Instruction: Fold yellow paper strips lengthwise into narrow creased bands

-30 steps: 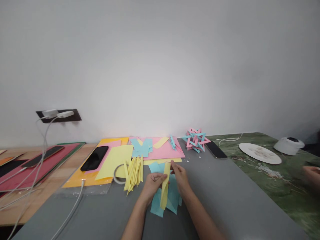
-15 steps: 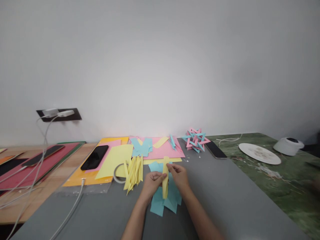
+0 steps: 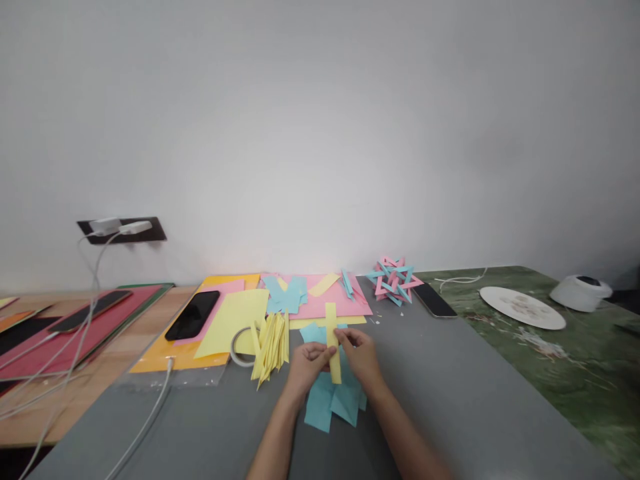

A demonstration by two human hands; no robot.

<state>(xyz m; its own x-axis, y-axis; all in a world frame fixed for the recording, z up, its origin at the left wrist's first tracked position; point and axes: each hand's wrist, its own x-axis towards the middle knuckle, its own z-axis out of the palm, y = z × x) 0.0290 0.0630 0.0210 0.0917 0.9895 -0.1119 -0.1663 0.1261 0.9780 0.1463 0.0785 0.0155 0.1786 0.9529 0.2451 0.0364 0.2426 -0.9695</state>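
A yellow paper strip (image 3: pixel 333 363) stands upright between my two hands, over the grey table. My left hand (image 3: pixel 309 365) pinches its left edge with thumb and fingers. From the other side my right hand (image 3: pixel 361 357) grips the strip's right edge between thumb and fingertips. Beneath the hands lie several blue paper pieces (image 3: pixel 319 407), partly covered by the strip and my fingers. To the left of my left hand is a pile of folded yellow paper strips (image 3: pixel 271 348), beside a roll of tape (image 3: pixel 236 352).
Pink and blue paper star (image 3: pixel 394 280) and a phone (image 3: pixel 435 300) sit at the back right. Another phone (image 3: pixel 193 315) rests on coloured sheets at left, near a white cable (image 3: pixel 150 427). A white plate (image 3: pixel 523 307) lies on the green surface at right.
The yellow strip has shifted slightly upward in my fingers and now shows a flatter face. Both hands keep their pinch. The whole view has drifted slightly.
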